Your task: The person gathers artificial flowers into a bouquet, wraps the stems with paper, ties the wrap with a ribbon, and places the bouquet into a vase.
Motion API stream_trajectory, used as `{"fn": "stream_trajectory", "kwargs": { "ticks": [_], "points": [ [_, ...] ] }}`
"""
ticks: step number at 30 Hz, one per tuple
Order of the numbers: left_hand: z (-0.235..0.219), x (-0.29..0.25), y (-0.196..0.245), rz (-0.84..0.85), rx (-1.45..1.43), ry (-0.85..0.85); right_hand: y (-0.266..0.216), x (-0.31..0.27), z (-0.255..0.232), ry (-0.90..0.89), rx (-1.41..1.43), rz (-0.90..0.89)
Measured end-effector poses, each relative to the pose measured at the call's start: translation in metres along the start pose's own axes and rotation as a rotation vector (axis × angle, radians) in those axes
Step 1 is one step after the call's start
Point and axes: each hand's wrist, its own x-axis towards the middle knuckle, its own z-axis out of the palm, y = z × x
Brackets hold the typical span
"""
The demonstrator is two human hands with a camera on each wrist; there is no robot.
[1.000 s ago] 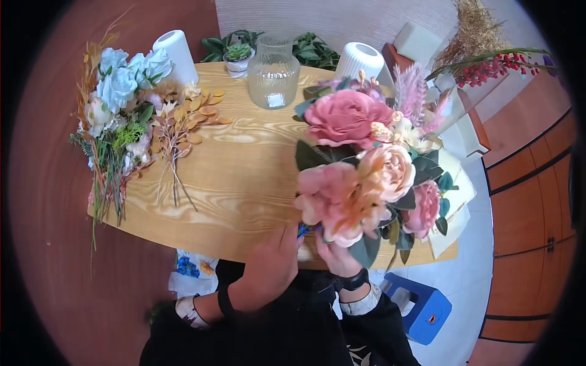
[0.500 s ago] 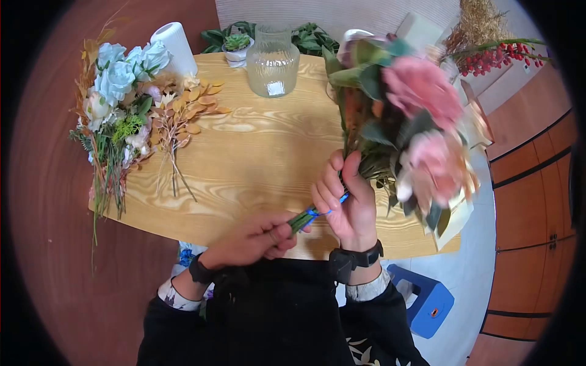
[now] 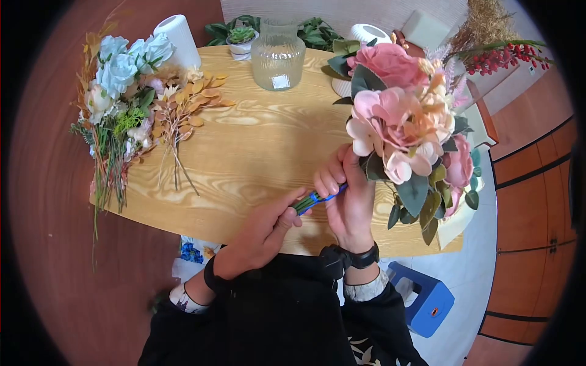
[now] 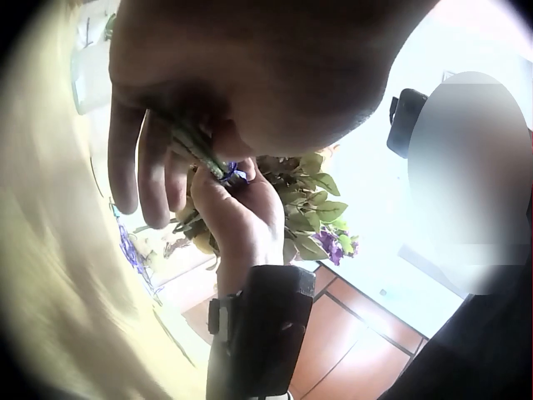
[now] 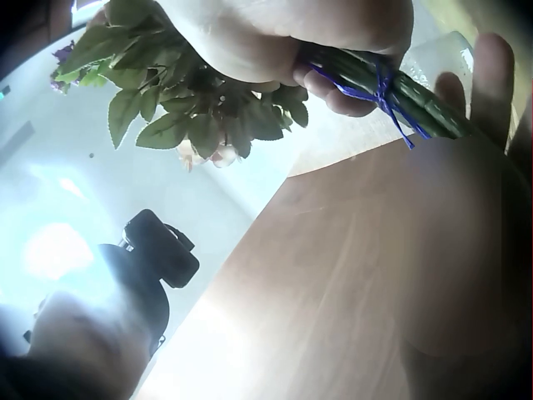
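Head view: above the table (image 3: 262,140), the right hand (image 3: 352,204) is gripping the bouquet (image 3: 397,116) while the left hand (image 3: 262,229) is pinching its stems (image 3: 303,207), steady holding probably keeping the tie (image 5: 383,93) snug.

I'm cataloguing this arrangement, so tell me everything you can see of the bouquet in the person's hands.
The bouquet has large pink and peach blooms, apparently fabric, among dark and olive-green leaves. Its green stems form a tight bundle, bound by a knotted blue tie with loose ends. It is held tilted above the wooden table, blooms toward the right of the head view, stem ends lower left. The right hand grips the stems below the blooms; the left hand holds their lower ends.
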Motion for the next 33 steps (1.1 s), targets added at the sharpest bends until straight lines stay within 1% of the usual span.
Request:
{"fn": "stream_trajectory", "kwargs": {
  "ticks": [1, 2, 3, 5, 6, 7, 8, 9, 10, 11, 12, 13, 14, 15, 17, 18, 19, 20, 21, 22, 23, 24, 25, 26, 27, 28, 29, 30, 31, 32, 33],
  "points": [
    [-0.007, 0.000, 0.004, -0.165, -0.058, -0.126, -0.001, 0.000, 0.000, 0.021, -0.025, -0.010],
    [-0.013, 0.000, 0.006, -0.328, -0.115, -0.248, -0.002, 0.000, -0.001, -0.006, -0.014, 0.000],
    [-0.016, 0.000, 0.000, -0.330, -0.118, -0.243, -0.002, 0.000, -0.001, -0.007, -0.016, 0.005],
    [-0.019, 0.000, -0.011, -0.537, -0.796, -0.370, -0.002, 0.001, -0.004, -0.050, 0.086, 0.045],
    [-0.020, 0.002, -0.012, -0.539, -0.798, -0.368, -0.001, 0.002, -0.006, -0.065, 0.084, 0.048],
    [-0.022, 0.006, -0.007, -0.455, -0.663, -0.368, -0.001, 0.001, -0.006, -0.064, 0.083, 0.049],
    [-0.022, 0.008, -0.005, -0.370, -0.528, -0.365, 0.000, 0.001, -0.005, -0.021, 0.050, 0.028],
    [-0.020, 0.008, -0.006, -0.368, -0.531, -0.362, 0.001, 0.001, -0.004, 0.021, 0.015, 0.009],
    [-0.018, 0.007, -0.009, -0.262, -0.394, -0.190, -0.001, 0.001, -0.007, -0.053, -0.006, 0.017],
    [-0.015, 0.006, -0.010, -0.158, -0.257, -0.024, 0.000, 0.000, -0.007, -0.048, -0.006, 0.017],
    [-0.014, 0.007, -0.009, -0.161, -0.259, -0.026, 0.001, 0.000, -0.004, 0.049, -0.044, -0.013],
    [-0.015, 0.007, -0.005, -0.037, -0.101, 0.032, 0.001, 0.000, -0.002, 0.144, -0.083, -0.041],
    [-0.015, 0.008, -0.001, 0.089, 0.059, 0.093, 0.004, 0.000, -0.010, 0.111, -0.105, -0.046],
    [-0.013, 0.009, 0.005, 0.090, 0.058, 0.100, 0.006, -0.001, -0.010, 0.106, -0.109, -0.043],
    [-0.006, 0.009, 0.015, 0.079, 0.455, -0.051, 0.014, -0.003, -0.008, 0.112, -0.168, -0.072],
    [-0.005, 0.008, 0.012, 0.084, 0.455, -0.049, 0.026, -0.010, -0.018, 0.378, -0.021, 0.004],
    [-0.003, 0.009, 0.005, 0.076, 0.420, -0.055, 0.034, -0.027, -0.040, 0.374, -0.021, -0.004],
    [0.000, 0.011, -0.002, 0.072, 0.386, -0.065, 0.040, -0.048, -0.065, 0.147, -0.036, -0.057],
    [-0.002, 0.011, -0.009, 0.086, 0.387, -0.070, 0.042, -0.057, -0.077, -0.080, -0.053, -0.112],
    [-0.009, 0.010, -0.016, 0.409, 0.436, -0.085, 0.040, -0.053, -0.076, -0.085, -0.053, -0.128],
    [-0.013, 0.009, -0.019, 0.735, 0.479, -0.098, 0.035, -0.065, -0.080, -0.106, -0.066, -0.141],
    [-0.003, 0.005, -0.014, 0.378, 0.313, -0.001, 0.050, -0.085, -0.076, -0.128, -0.078, -0.158],
    [0.005, 0.005, -0.009, 0.025, 0.144, 0.090, 0.030, -0.086, -0.087, -0.151, -0.090, -0.177],
    [-0.013, 0.014, -0.010, 0.214, -0.019, -0.140, 0.036, -0.086, -0.084, -0.175, -0.104, -0.199],
    [-0.024, -0.010, -0.068, 0.409, 0.310, -0.348, 0.043, -0.091, -0.081, -0.197, -0.117, -0.220],
    [-0.028, -0.018, -0.069, 0.428, 0.320, -0.353, 0.023, -0.105, -0.097, -0.218, -0.130, -0.238],
    [-0.031, -0.024, -0.071, 0.342, 0.173, -0.355, 0.003, -0.118, -0.113, -0.237, -0.141, -0.253],
    [-0.034, -0.030, -0.071, 0.252, 0.027, -0.355, 0.017, -0.119, -0.106, -0.255, -0.151, -0.266],
    [-0.036, -0.034, -0.071, 0.158, -0.118, -0.353, 0.011, -0.103, -0.103, -0.272, -0.162, -0.276],
    [-0.037, -0.038, -0.071, 0.060, -0.264, -0.351, 0.019, -0.080, -0.089, -0.287, -0.172, -0.286],
    [-0.039, -0.041, -0.071, -0.040, -0.410, -0.348, 0.026, -0.084, -0.085, -0.299, -0.184, -0.295]
  ]
}}
